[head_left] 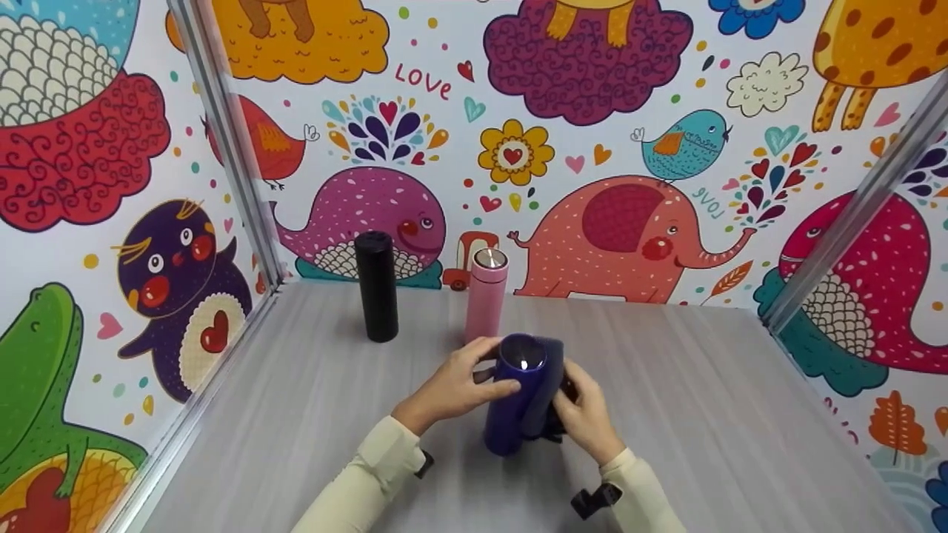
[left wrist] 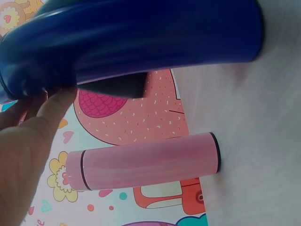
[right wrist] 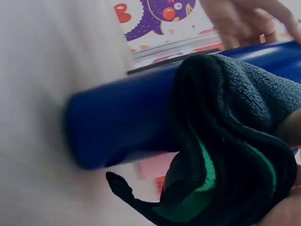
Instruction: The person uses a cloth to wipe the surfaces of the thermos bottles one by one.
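Observation:
A shiny dark-blue thermos bottle (head_left: 505, 418) stands nearly upright, slightly tilted, in front of me. My left hand (head_left: 461, 383) grips it near the top, thumb across the front and fingers behind. My right hand (head_left: 589, 414) holds a folded dark-grey cloth (head_left: 546, 385) against the bottle's right side. The right wrist view shows the cloth's layers (right wrist: 254, 89), with green inside and a dark loop hanging down. Whether the bottle's base touches the table cannot be told for certain.
A pink thermos bottle (head_left: 485, 300) stands just behind the blue one. Further left is a black thermos bottle (head_left: 378, 289). The grey table (head_left: 296, 414) is bounded by cartoon-printed walls with metal corner posts (head_left: 229, 141).

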The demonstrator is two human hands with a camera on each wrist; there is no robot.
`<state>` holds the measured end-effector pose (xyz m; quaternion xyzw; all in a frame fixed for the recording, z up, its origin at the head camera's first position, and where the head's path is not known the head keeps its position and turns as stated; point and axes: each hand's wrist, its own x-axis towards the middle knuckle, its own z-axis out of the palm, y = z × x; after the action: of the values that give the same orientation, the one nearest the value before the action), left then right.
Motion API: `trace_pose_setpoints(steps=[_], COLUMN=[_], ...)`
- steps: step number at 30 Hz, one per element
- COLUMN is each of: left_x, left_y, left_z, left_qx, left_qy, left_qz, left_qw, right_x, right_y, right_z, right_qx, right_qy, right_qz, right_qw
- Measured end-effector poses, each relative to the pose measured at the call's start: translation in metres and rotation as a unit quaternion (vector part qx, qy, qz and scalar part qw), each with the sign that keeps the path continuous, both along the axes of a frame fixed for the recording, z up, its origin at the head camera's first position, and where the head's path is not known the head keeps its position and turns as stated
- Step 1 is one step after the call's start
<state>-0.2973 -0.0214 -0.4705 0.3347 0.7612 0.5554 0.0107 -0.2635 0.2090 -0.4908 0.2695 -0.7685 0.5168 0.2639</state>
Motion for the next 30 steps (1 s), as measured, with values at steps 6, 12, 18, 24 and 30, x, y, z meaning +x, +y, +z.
trace_pose_setpoints(steps=[6,12,18,24,30], left_x=[0.001,0.000,0.000,-0.002,-0.004], left_y=[0.001,0.000,-0.003,-0.002,-0.001], left_z=[-0.002,0.000,-0.002,-0.004,-0.006], left_qx=[-0.002,-0.006,-0.007,0.025,0.049], left_qy=[0.006,0.011,0.014,0.010,0.010], left_qz=[-0.002,-0.002,-0.005,-0.024,-0.034], left_qw=[1.0000,0.9999,0.9999,0.9994,0.9982], right_x=[-0.007,0.004,0.022,0.026,0.018], right_y=[0.010,0.016,0.011,-0.005,-0.016], right_z=[0.023,0.044,0.062,0.081,0.100], right_qx=[0.093,0.227,0.345,0.415,0.471], right_qy=[0.117,0.176,0.244,0.301,0.270], right_qz=[-0.018,-0.069,-0.112,-0.091,-0.064], right_qw=[0.989,0.955,0.899,0.854,0.838])
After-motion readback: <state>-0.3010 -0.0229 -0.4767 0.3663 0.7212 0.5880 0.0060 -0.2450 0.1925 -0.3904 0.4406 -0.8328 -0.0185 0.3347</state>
